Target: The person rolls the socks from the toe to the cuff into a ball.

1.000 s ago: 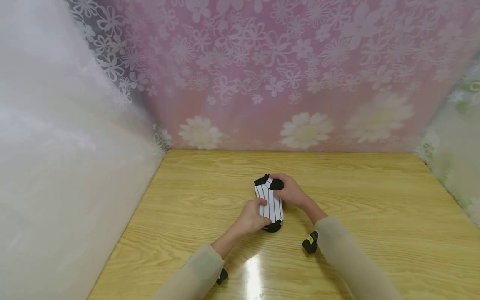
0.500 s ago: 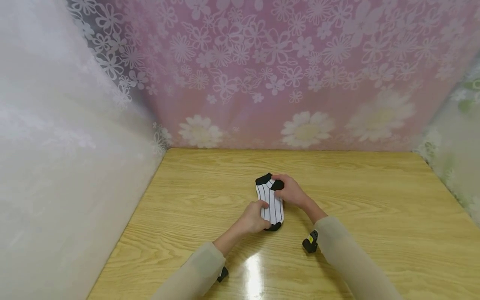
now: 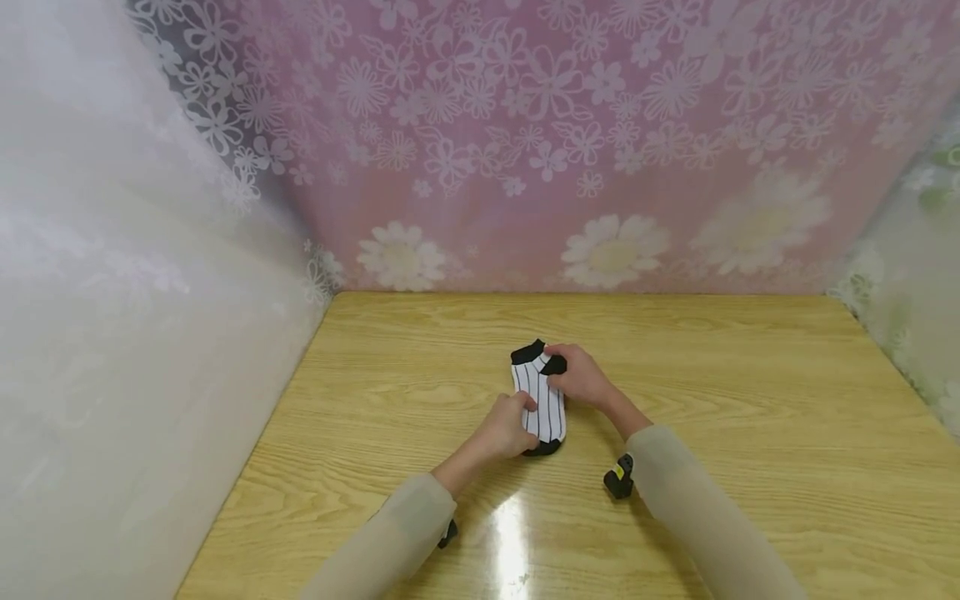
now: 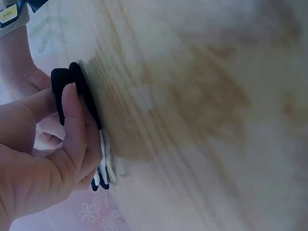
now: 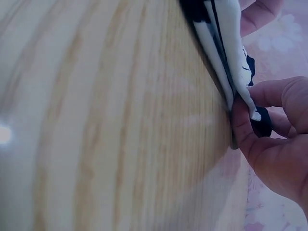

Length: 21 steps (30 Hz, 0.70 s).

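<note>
A pair of white ankle socks [image 3: 547, 404] with thin black stripes lies stacked on the wooden table, cuffs toward the back. Their cuff, heel and toe parts are black. At the near end, my left hand [image 3: 501, 427] pinches the black toe [image 4: 58, 82], its other fingers along the left side. My right hand [image 3: 587, 380] grips the heel edge at the upper right. In the right wrist view, the right thumb [image 5: 243, 122] sits in between the sock layers, fingers over the upper one. Layered white edges [image 4: 106, 159] show beneath the left fingers.
The light wood-grain table [image 3: 750, 400] runs back to a pink flowered curtain [image 3: 480, 150]. A pale sheet [image 3: 150, 333] hangs along the left edge, another flowered one at the right. Black wrist cameras [image 3: 618, 477] hang below both sleeves.
The upper sock's cuff has been straightened, and the toe ends now lie more evenly over each other. Both hands keep their grip with only slight shifts.
</note>
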Tool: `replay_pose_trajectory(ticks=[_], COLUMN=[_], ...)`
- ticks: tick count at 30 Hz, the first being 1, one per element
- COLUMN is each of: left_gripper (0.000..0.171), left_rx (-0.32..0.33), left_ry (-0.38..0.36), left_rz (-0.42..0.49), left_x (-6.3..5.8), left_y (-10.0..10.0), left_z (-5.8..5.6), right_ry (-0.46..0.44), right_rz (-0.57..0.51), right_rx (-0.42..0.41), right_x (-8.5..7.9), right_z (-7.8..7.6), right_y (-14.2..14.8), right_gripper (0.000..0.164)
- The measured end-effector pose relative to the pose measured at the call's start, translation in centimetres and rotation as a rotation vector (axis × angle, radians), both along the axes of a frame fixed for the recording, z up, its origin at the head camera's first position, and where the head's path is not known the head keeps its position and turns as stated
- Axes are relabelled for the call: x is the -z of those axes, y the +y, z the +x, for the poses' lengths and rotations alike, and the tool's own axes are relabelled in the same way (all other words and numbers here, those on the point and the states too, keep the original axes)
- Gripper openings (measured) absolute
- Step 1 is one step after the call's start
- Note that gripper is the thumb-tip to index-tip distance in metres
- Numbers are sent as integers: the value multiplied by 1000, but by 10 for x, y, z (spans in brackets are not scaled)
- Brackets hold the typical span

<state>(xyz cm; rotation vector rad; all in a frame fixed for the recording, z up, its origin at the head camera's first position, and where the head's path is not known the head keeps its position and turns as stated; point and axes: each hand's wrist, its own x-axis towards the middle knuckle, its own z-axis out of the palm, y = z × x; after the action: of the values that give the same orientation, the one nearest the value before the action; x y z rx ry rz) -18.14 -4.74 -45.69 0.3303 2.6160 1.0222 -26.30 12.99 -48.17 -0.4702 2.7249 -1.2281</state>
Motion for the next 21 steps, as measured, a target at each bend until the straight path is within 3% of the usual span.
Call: replay_pose_trajectory(ticks=[5, 10, 21], left_gripper=[41, 42, 43], left_rx=[19, 50, 81], left_ry=[-8, 16, 19], left_rz=[-102, -150, -171], left_x=[0, -2, -1], left_y=[2, 1, -2], left_z=[-1, 2, 2], right_ry=[52, 50, 45], right_rz=[86, 126, 55], right_rx=[1, 18, 5], right_x=[-1, -4, 4], right_z=[1, 3, 0], right_y=[-4, -7, 2], right_gripper=[52, 50, 45])
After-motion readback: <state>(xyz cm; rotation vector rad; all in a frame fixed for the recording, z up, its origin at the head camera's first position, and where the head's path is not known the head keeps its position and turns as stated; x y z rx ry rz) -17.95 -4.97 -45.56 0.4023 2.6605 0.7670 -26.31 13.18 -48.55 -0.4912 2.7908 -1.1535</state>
